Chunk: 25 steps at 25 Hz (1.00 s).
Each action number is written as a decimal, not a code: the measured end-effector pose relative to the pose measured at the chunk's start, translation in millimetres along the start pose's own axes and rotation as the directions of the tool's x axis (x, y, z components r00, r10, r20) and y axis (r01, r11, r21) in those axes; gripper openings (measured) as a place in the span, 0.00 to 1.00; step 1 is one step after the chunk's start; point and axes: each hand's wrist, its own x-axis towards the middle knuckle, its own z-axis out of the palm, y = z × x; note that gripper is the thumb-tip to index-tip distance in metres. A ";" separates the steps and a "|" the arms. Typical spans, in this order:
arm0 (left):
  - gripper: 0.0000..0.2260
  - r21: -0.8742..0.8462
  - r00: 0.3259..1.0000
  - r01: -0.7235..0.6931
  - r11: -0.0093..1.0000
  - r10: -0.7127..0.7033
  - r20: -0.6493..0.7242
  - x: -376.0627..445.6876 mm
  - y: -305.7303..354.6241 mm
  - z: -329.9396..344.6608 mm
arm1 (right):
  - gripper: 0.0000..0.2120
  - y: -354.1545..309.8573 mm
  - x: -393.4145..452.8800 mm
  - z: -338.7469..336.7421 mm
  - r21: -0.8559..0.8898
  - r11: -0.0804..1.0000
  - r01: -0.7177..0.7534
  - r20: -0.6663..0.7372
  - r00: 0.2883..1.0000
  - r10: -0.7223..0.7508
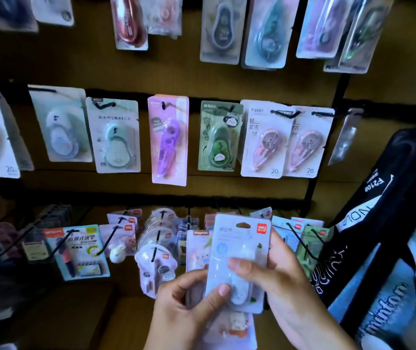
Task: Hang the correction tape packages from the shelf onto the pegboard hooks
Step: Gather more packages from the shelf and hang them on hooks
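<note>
Both my hands hold a pale blue correction tape package (237, 245) with a red logo at its top corner, upright in front of the lowest row of hooks. My left hand (186, 306) grips its lower left edge, thumb on the blister. My right hand (280, 279) holds its right side, with the thumb across the front. More packages sit behind it in my left hand: a pink one (197, 248) and one (234, 327) showing below. The brown pegboard (126, 72) ahead carries rows of hung packages on black hooks (108, 239).
A purple package (167, 140), a green one (218, 137) and two pink ones (286, 141) hang in the middle row. A black and blue bag (384, 248) hangs at the right. A blue pen pack (80, 251) hangs at the lower left.
</note>
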 end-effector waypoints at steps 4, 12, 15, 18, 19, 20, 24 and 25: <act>0.10 -0.027 0.998 0.063 0.998 -0.063 0.000 3.0 -7.5 10.3 | 0.29 11.6 -11.4 -21.8 -0.109 0.985 -0.137 0.065 0.987 0.144; 0.12 0.020 0.996 0.065 0.998 -0.063 -0.062 32.9 -6.9 21.6 | 0.37 -6.3 -8.3 -69.1 0.177 0.981 0.077 -0.273 0.962 -0.027; 0.17 -0.035 0.999 0.022 0.999 -0.023 -0.028 44.9 4.4 36.8 | 0.40 -27.0 -4.2 -81.1 0.141 0.978 0.155 -0.333 0.938 -0.101; 0.16 -0.010 0.997 -0.061 0.998 0.062 0.049 63.8 15.0 62.1 | 0.24 -78.9 15.6 -102.0 0.060 0.934 0.354 -0.419 0.858 -0.298; 0.15 -0.019 0.994 -0.081 0.997 0.082 0.075 69.7 20.6 70.8 | 0.18 -98.7 25.0 -109.4 0.015 0.921 0.389 -0.443 0.829 -0.343; 0.15 -0.048 0.991 -0.089 0.995 0.093 0.094 75.8 23.8 79.5 | 0.14 -117.8 34.0 -117.7 -0.036 0.912 0.408 -0.471 0.798 -0.375; 0.13 -0.156 0.980 -0.093 0.983 0.118 0.157 85.7 36.6 104.0 | 0.09 -152.9 56.2 -147.7 -0.113 0.930 0.349 -0.567 0.746 -0.349; 0.13 -0.138 0.975 -0.106 0.985 0.130 0.180 85.3 37.5 106.4 | 0.10 -153.0 57.1 -152.0 -0.121 0.937 0.329 -0.572 0.748 -0.337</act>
